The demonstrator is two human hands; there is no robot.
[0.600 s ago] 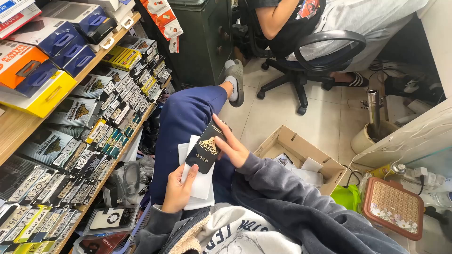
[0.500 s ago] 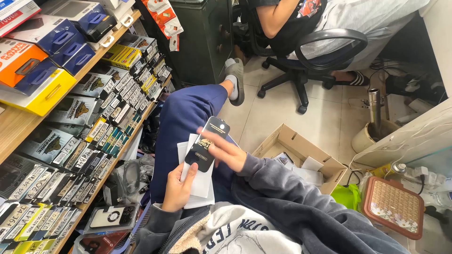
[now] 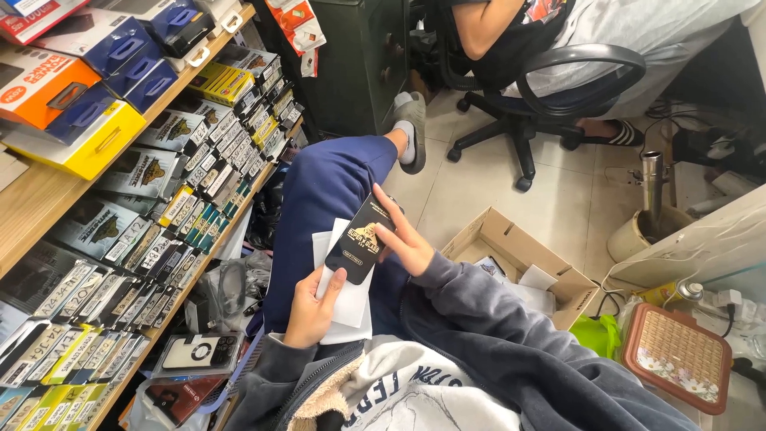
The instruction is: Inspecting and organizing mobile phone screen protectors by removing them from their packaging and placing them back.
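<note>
A flat black packet with a gold emblem (image 3: 361, 237) is held over my lap between both hands. My left hand (image 3: 309, 307) grips its lower end, thumb on the front, and also holds white sheets of paper (image 3: 341, 307) beneath it. My right hand (image 3: 407, 239) pinches the packet's upper right edge with the fingers spread along it. My legs in blue trousers (image 3: 323, 195) stretch away under the packet.
Shelves (image 3: 48, 203) packed with several boxed packets line the left. An open cardboard box (image 3: 519, 259) sits on the tiled floor at right. Another person sits on a black office chair (image 3: 558, 88) ahead. A brown woven-top box (image 3: 674, 355) lies at the lower right.
The black packet has tilted a little more upright, and my right hand has slid up along its right edge. My left hand keeps its hold.
</note>
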